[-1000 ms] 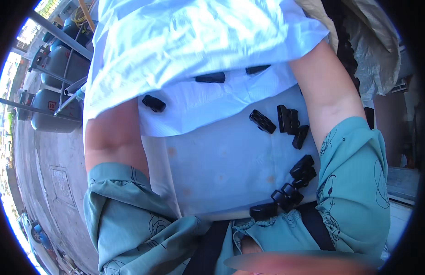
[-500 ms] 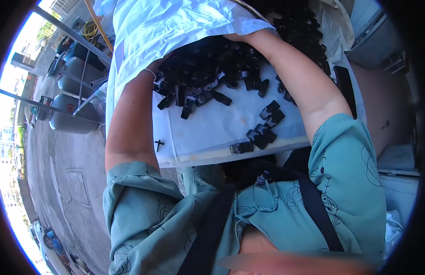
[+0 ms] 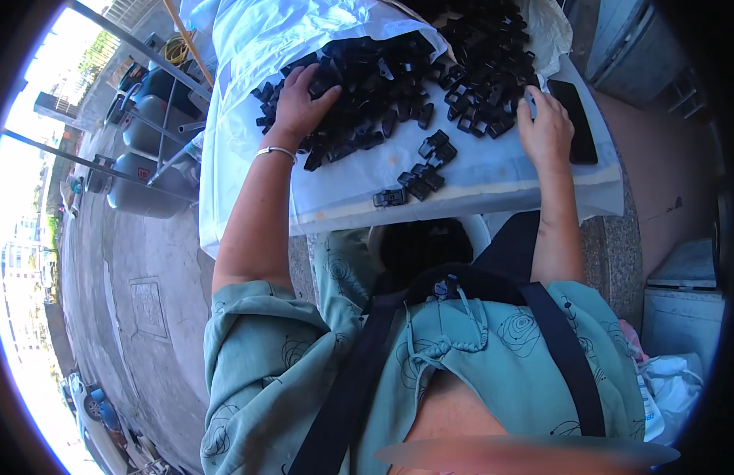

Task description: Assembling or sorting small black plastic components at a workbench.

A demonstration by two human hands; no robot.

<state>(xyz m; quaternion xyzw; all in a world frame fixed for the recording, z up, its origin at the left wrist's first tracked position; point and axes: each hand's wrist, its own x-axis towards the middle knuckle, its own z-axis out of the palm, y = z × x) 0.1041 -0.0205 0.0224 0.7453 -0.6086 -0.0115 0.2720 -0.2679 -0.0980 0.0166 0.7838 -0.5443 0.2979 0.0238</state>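
Observation:
A heap of small black plastic parts [image 3: 386,87] spills from the mouth of a white woven sack [image 3: 264,36] on a white-covered table [image 3: 493,170]. My left hand [image 3: 302,103], a bracelet at its wrist, rests on the heap's left side with thumb and fingers spread. Another pile of black parts [image 3: 485,67] lies at the right. Beside its right edge is my right hand [image 3: 547,131], fingers slightly bent, thumb apart, with nothing visible in it. Several loose black parts [image 3: 421,181] lie near the table's front edge.
A flat black rectangular object [image 3: 576,119] lies right of my right hand. Below the table's front edge stands a round container [image 3: 477,231] with a dark inside. Grey tanks [image 3: 141,186] stand on the concrete floor at left; a white plastic bag [image 3: 674,388] lies at lower right.
Both hands have come out from under the sack, whose mouth now sits farther back, exposing more of the heap. My right hand has moved right and nearer; my left now rests on the heap.

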